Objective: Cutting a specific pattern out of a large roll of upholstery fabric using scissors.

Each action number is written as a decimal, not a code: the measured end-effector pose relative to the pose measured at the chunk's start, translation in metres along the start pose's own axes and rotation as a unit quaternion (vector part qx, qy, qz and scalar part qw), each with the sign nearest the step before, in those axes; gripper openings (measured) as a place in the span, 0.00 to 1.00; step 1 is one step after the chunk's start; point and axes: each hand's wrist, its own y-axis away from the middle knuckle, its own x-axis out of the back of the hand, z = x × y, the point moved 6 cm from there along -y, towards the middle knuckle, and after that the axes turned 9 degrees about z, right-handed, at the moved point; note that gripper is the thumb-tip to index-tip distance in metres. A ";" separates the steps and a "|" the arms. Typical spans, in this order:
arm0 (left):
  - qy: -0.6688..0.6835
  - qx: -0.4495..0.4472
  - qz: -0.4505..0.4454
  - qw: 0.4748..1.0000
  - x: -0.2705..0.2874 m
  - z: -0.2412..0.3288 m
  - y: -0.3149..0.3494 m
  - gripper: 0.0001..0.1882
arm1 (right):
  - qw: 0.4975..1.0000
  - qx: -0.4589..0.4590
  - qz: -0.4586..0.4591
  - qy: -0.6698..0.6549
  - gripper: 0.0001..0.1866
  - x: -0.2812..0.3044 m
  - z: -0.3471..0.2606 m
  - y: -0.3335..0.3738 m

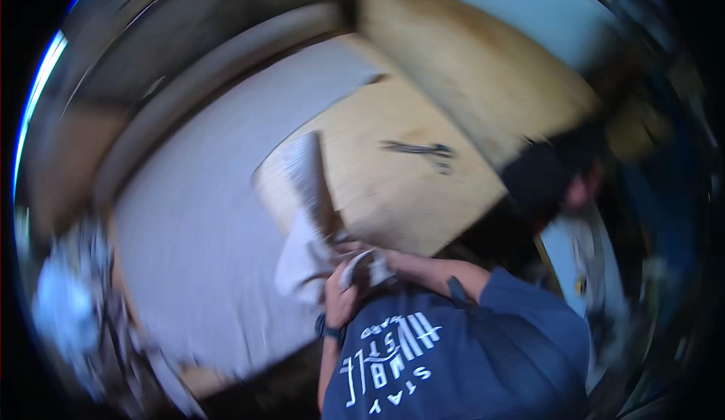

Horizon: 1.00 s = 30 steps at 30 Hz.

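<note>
A light, finely striped piece of cloth [303, 258] is bunched up close to my body, with a darker folded part [310, 171] reaching out over the wooden table [400, 118]. My left hand [341, 295], with a dark band at its wrist, is closed on the cloth's near end. Right beside it, my right hand [362, 254] grips the same bunched end; its fingers are partly hidden and blurred. Farther off on the bare wood lies a dark pair of scissors [419, 149], apart from both hands.
A wide sheet of pale grey fabric [219, 216] covers the table's left side, with a long roll [226, 65] along the far edge. At the right is a person in a black cap [540, 175]. Crumpled cloth [68, 299] hangs at lower left.
</note>
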 end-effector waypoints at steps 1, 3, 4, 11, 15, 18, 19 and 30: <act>0.041 0.074 -0.004 0.996 -0.011 -0.016 -0.001 0.15 | 0.998 0.066 -0.021 0.015 0.12 -0.009 -0.022 0.012; 0.066 0.201 -0.021 0.977 -0.029 -0.041 0.001 0.16 | 0.970 0.231 0.003 0.071 0.13 -0.004 -0.068 0.059; 0.058 0.244 -0.042 0.967 -0.037 -0.049 0.000 0.18 | 0.936 0.332 0.049 0.104 0.15 0.001 -0.089 0.095; -0.019 0.184 -0.219 0.958 -0.078 -0.034 -0.021 0.21 | 0.735 0.448 0.359 0.359 0.22 0.016 -0.101 0.302; -0.187 0.143 -0.205 0.950 -0.081 -0.118 -0.067 0.26 | 0.580 0.633 0.502 0.101 0.24 0.103 -0.077 0.367; -0.302 0.047 -0.220 0.926 -0.084 -0.155 -0.103 0.30 | 0.363 0.716 0.596 -0.010 0.22 0.141 -0.034 0.433; -0.343 -0.042 -0.203 0.916 -0.082 -0.159 -0.111 0.31 | 0.353 0.733 0.577 -0.066 0.21 0.141 -0.023 0.455; -0.459 -0.319 -0.062 0.827 -0.116 -0.148 -0.092 0.29 | 0.334 0.201 0.917 -0.088 0.45 0.428 0.066 0.641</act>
